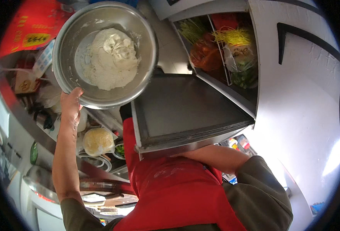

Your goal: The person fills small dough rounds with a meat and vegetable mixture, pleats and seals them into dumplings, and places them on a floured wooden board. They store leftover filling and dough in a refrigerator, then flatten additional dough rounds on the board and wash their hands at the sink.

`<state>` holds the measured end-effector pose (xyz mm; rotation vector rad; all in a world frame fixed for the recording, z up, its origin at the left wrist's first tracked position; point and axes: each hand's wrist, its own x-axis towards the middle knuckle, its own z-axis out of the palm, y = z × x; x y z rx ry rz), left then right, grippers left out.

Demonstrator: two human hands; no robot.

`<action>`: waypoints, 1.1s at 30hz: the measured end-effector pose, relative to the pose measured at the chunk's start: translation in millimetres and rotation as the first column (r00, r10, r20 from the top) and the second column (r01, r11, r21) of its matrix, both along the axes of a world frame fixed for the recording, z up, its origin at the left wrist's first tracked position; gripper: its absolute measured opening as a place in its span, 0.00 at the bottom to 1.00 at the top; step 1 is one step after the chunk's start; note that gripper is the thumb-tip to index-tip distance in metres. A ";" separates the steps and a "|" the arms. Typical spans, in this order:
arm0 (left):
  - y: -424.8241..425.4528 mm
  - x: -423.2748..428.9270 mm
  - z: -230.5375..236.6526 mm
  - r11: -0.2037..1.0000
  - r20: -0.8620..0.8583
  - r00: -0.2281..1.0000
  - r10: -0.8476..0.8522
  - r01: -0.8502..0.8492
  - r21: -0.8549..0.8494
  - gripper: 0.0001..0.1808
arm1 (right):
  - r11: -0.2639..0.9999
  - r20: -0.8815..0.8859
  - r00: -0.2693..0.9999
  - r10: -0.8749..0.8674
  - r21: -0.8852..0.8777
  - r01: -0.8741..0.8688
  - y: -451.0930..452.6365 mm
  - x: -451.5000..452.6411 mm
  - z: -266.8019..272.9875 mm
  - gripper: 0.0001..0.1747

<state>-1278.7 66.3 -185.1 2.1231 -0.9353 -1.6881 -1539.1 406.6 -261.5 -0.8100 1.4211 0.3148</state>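
Observation:
My left hand [71, 101] grips the rim of a large stainless steel bowl [105, 99], its thumb over the edge at the lower left. A heap of pale dough with loose flour [112, 60] lies in the bowl. My right forearm reaches behind the open refrigerator door [184, 106], whose dark-framed inner side faces up; the right hand itself is hidden there. Below the door is a red apron [175, 190] with a whitish smear on it.
Inside the open refrigerator, bagged vegetables [206, 55] and yellow shoots [233, 37] stand on wire shelving. A white refrigerator door with a black handle [279, 43] is at right. At left, a plastic-wrapped yellowish ball [98, 141] and other bags crowd a counter.

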 end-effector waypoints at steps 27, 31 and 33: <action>104.1 -370.1 -213.9 0.809 -0.184 0.791 -0.584 0.587 -0.042 0.37 | 0.962 0.061 0.964 -0.259 0.111 0.251 24.3 -37.5 -36.3 0.35; 97.4 -448.9 -247.1 0.780 -0.252 0.739 -0.624 0.605 -0.158 0.48 | 0.952 0.067 0.956 -0.286 0.131 0.276 26.3 -45.7 -38.1 0.36; 90.5 -488.1 -261.4 0.784 -0.267 0.738 -0.620 0.575 -0.232 0.50 | 0.947 0.064 0.952 -0.300 0.139 0.289 27.7 -49.2 -39.1 0.36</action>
